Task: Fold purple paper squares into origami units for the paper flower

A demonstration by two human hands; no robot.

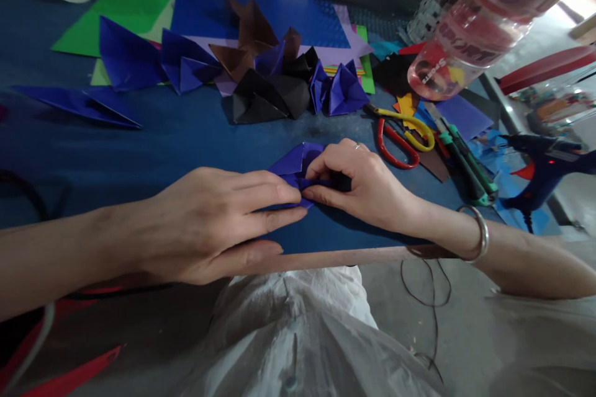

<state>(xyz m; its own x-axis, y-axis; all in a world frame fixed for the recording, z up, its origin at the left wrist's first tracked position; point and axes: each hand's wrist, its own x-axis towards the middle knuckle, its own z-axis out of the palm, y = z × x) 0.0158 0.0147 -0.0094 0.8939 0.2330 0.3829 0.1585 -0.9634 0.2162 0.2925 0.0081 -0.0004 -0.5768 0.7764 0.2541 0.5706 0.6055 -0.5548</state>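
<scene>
Close to the table's front edge lies a small piece of folded blue-purple paper (289,162), partly hidden under both hands. My left hand (218,217) rests over its left side, fingers stretched out and fingertips touching the paper. My right hand (358,183), thumb and index finger together, pinches a fold at the paper's right side. Behind the hands stand finished-looking folded shapes: a black paper piece (270,97), a brown paper piece (254,25) and several blue-purple paper pieces (128,56). A long flat blue-purple folded piece (86,104) lies at the left.
To the right lie scissors (398,136) with red and yellow handles, a green utility knife (468,161) and a glue gun (544,173) with a red light. A pink-lidded water bottle (470,43) stands behind them. Green paper (121,12) and blue sheets (302,15) lie at the back.
</scene>
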